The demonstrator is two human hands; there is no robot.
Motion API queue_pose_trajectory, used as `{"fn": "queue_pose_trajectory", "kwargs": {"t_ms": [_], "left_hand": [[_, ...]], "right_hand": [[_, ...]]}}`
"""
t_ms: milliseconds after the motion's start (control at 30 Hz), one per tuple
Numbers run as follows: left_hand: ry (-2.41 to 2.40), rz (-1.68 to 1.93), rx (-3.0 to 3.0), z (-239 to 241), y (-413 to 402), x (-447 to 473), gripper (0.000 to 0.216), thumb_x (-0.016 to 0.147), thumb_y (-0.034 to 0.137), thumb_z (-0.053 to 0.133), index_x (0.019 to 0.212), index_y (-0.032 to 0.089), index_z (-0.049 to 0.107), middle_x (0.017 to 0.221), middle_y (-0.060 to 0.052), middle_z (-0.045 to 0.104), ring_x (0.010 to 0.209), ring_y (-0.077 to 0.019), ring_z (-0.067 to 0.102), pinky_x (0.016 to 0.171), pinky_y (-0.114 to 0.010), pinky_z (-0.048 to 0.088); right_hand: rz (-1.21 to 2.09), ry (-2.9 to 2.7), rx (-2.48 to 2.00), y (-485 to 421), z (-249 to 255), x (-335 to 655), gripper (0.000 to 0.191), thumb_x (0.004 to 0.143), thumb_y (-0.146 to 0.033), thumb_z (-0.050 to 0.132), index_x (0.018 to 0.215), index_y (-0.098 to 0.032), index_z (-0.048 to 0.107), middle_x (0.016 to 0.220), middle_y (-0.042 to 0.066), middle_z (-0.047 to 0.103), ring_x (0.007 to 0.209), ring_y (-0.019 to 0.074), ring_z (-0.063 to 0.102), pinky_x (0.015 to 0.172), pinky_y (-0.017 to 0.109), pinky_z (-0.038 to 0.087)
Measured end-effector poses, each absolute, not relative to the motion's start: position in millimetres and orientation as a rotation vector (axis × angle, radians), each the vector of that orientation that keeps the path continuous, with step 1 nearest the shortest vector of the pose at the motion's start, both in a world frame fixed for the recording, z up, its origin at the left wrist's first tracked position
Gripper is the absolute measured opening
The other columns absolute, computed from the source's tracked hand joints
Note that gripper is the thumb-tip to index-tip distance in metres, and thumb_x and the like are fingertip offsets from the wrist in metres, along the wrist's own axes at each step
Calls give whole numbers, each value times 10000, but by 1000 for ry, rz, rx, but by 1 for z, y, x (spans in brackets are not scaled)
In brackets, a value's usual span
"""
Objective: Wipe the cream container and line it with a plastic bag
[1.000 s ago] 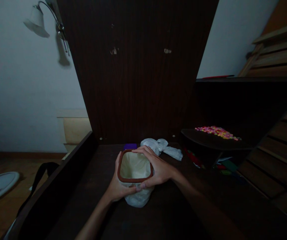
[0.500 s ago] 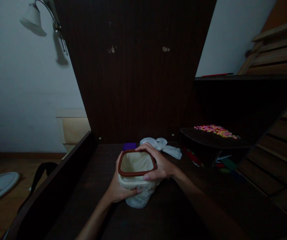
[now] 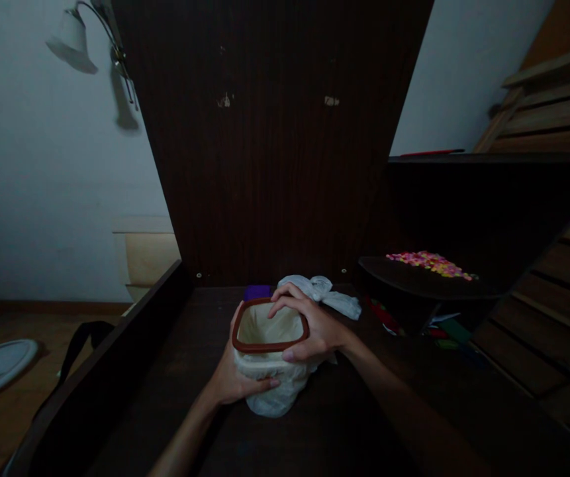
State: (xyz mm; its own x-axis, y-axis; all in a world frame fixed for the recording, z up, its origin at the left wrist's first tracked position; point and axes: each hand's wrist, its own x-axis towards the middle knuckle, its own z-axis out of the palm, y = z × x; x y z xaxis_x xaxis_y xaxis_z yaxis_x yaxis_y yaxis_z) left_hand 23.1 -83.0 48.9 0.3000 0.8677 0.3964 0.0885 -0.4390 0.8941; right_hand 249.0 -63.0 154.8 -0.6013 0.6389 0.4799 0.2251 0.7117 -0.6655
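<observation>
A small trash bin (image 3: 263, 346) with a brown rounded-square rim stands upright on the dark wooden surface. A translucent plastic bag (image 3: 275, 396) lines it and hangs in folds over its outside. My left hand (image 3: 232, 376) wraps round the left side, its thumb pressed across the front over the bag. My right hand (image 3: 317, 328) grips the rim at the right, thumb on the front right corner, fingers arched over the back right edge and the opening. A knotted whitish plastic bag (image 3: 343, 303) and a purple object (image 3: 257, 292) lie just behind the bin.
A tall dark panel (image 3: 275, 165) rises at the back, and a low board (image 3: 110, 358) edges the left side. On the right, a rounded shelf (image 3: 404, 281) carries a heap of small colourful pieces (image 3: 431, 264). Wooden slats (image 3: 537, 331) stand beyond it.
The fingers of my right hand have lifted and bent inward over the bin's opening. My left hand keeps its hold, and the bin has shifted very slightly left.
</observation>
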Motion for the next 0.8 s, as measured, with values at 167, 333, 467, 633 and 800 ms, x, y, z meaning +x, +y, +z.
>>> {"fn": "queue_pose_trajectory", "kwargs": {"t_ms": [167, 333, 467, 633, 800], "left_hand": [[682, 1263, 1693, 54, -84, 29, 1353, 598, 449, 940, 1609, 274, 57, 1515, -194, 465, 1416, -396, 474, 1195, -604, 364], [683, 1299, 1663, 44, -84, 27, 1434, 595, 432, 945, 1608, 290, -60, 1631, -210, 288, 1486, -406, 370, 1224, -619, 279], [724, 1273, 1721, 41, -84, 20, 1429, 592, 425, 946, 1611, 266, -42, 1645, -225, 253, 1503, -413, 334, 1227, -613, 265], [790, 1175, 1803, 42, -85, 6, 1419, 607, 537, 923, 1619, 260, -32, 1668, -219, 203, 1507, -424, 321, 1223, -616, 274], [976, 1080, 1958, 41, -94, -18, 1482, 539, 728, 867, 1628, 247, -15, 1689, -219, 143, 1538, -454, 208, 1240, -640, 177]], "right_hand": [[584, -2173, -654, -68, 178, 263, 603, 627, -612, 819, 1093, -251, 691, 1287, 97, 487, 1216, 323, 502, 1072, 497, 383], [488, -2118, -821, -72, 174, 311, 603, 667, -563, 812, 1162, -244, 683, 1358, 121, 486, 1290, 353, 480, 1106, 544, 354], [540, -2024, -1078, -83, 131, 366, 600, 688, -555, 791, 1181, -230, 686, 1390, 149, 475, 1329, 373, 467, 1128, 550, 353], [578, -2021, -1403, -107, 80, 415, 602, 680, -549, 810, 1183, -238, 694, 1434, 159, 446, 1373, 386, 439, 1163, 565, 323], [697, -2164, -1543, -112, 56, 428, 752, 615, -565, 853, 1261, -234, 657, 1495, 163, 394, 1416, 407, 383, 1177, 562, 306]]}}
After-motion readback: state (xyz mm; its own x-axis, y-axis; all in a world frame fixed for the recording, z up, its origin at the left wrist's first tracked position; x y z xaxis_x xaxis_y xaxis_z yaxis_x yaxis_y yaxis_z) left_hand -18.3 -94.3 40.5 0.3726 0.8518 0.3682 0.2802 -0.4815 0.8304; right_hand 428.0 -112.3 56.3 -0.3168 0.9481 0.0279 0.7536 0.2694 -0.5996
